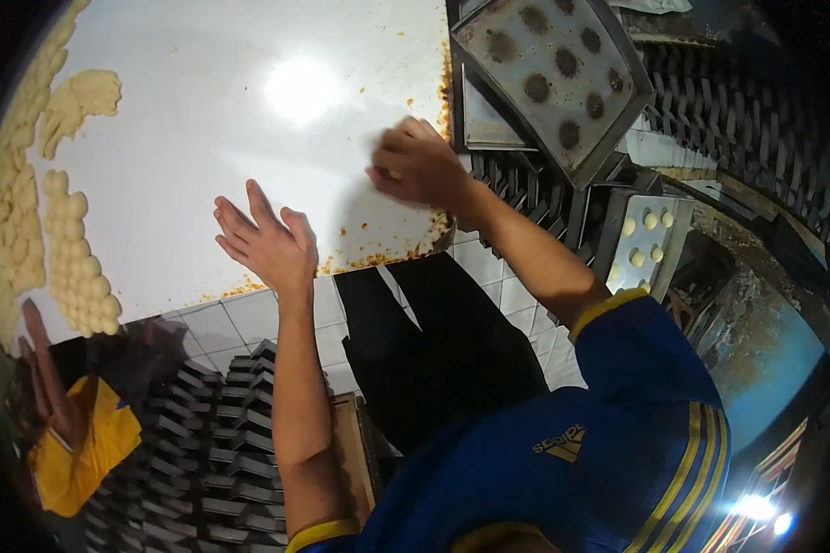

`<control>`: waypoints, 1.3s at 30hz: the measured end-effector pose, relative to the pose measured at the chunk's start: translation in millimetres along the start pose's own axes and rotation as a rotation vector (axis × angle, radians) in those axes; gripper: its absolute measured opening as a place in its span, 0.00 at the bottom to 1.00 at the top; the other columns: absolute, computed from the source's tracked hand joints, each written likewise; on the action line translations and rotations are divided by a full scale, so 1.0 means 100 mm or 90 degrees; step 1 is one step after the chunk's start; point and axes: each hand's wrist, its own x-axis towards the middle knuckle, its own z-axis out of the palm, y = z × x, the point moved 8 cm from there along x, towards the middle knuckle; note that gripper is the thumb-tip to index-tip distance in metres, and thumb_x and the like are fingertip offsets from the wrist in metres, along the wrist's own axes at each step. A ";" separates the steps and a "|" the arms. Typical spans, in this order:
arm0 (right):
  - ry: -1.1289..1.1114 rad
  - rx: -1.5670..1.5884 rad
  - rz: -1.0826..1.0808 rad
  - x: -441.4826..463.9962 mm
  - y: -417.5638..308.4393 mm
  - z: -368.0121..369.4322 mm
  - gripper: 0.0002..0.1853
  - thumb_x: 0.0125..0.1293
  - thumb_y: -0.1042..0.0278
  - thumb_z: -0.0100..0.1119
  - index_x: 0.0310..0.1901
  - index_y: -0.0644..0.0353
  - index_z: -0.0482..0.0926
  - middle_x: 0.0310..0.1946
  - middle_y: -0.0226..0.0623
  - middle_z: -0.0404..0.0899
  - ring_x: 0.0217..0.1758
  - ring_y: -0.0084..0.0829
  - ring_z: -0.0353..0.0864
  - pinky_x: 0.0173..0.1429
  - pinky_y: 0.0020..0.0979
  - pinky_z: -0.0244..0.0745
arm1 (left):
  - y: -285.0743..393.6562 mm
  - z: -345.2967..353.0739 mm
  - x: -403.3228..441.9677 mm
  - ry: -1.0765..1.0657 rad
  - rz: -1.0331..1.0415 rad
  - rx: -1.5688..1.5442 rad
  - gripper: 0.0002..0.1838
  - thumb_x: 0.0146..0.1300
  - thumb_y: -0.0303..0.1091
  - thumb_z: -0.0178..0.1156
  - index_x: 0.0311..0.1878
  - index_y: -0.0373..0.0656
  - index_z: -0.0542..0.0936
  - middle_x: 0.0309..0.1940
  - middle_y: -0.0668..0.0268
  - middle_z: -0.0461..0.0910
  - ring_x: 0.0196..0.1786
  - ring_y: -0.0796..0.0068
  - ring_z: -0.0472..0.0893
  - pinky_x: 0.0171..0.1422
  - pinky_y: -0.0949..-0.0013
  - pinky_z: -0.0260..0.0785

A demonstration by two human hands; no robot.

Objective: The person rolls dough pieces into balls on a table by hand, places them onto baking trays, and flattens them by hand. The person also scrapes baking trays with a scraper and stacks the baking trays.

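I see pale, rounded dough balls (81, 253) packed in rows at the left of the white counter (203, 184), well apart from my left hand (269, 241), which is spread, gripping nothing. My right hand (415, 166) is curled and blurred; I can't tell whether it grasps anything. A dark-spotted tray (516, 78) crowds the counter's right edge; a person in yellow (88, 452) is near the dough balls.

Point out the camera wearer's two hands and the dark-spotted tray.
Left hand (275, 245), head view: back of the hand.
Right hand (419, 166), head view: middle of the blurred hand.
Dark-spotted tray (579, 88), head view: bare surface between spots.
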 end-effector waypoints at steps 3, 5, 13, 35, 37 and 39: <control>-0.003 0.024 -0.012 0.19 -0.10 0.23 0.10 0.66 0.61 0.77 0.35 0.52 0.84 0.37 0.33 0.80 0.44 0.38 0.80 0.53 0.43 0.79 | 0.01 0.00 0.00 -0.002 0.000 0.002 0.39 0.78 0.45 0.56 0.91 0.53 0.65 0.92 0.41 0.52 0.94 0.37 0.49 0.93 0.26 0.37; -0.079 0.019 -0.010 0.04 -0.17 0.32 0.10 0.66 0.60 0.77 0.37 0.52 0.84 0.43 0.33 0.81 0.50 0.39 0.81 0.58 0.45 0.78 | 0.03 -0.01 0.01 -0.007 0.012 0.005 0.39 0.78 0.44 0.56 0.91 0.52 0.66 0.92 0.40 0.51 0.93 0.36 0.49 0.93 0.26 0.37; -0.056 0.130 0.083 -0.40 0.00 -0.18 0.32 0.58 0.66 0.84 0.66 0.46 0.84 0.64 0.38 0.79 0.71 0.48 0.78 0.76 0.52 0.76 | 0.05 0.02 0.00 -0.016 0.027 0.010 0.39 0.79 0.45 0.56 0.91 0.49 0.65 0.92 0.37 0.50 0.93 0.32 0.49 0.92 0.24 0.38; 0.289 -0.087 0.345 -0.75 2.67 -1.55 0.38 0.71 0.55 0.80 0.80 0.51 0.78 0.81 0.50 0.74 0.85 0.55 0.70 0.87 0.52 0.67 | 0.05 0.09 0.00 -0.019 0.052 0.040 0.37 0.85 0.47 0.48 0.92 0.46 0.61 0.92 0.39 0.49 0.94 0.39 0.48 0.94 0.32 0.34; 0.229 -0.129 0.317 -0.78 2.74 -1.44 0.39 0.73 0.52 0.77 0.81 0.53 0.75 0.82 0.49 0.72 0.87 0.54 0.68 0.89 0.52 0.65 | 0.04 0.08 0.00 -0.027 0.036 0.039 0.36 0.85 0.48 0.47 0.91 0.46 0.63 0.92 0.39 0.50 0.94 0.39 0.49 0.94 0.32 0.35; 0.175 -0.166 0.272 -0.59 2.91 -1.28 0.40 0.75 0.50 0.75 0.83 0.56 0.73 0.84 0.49 0.71 0.89 0.53 0.66 0.90 0.51 0.63 | 0.02 0.11 0.00 -0.019 0.043 0.036 0.36 0.86 0.50 0.46 0.91 0.46 0.63 0.93 0.40 0.49 0.94 0.39 0.49 0.93 0.31 0.35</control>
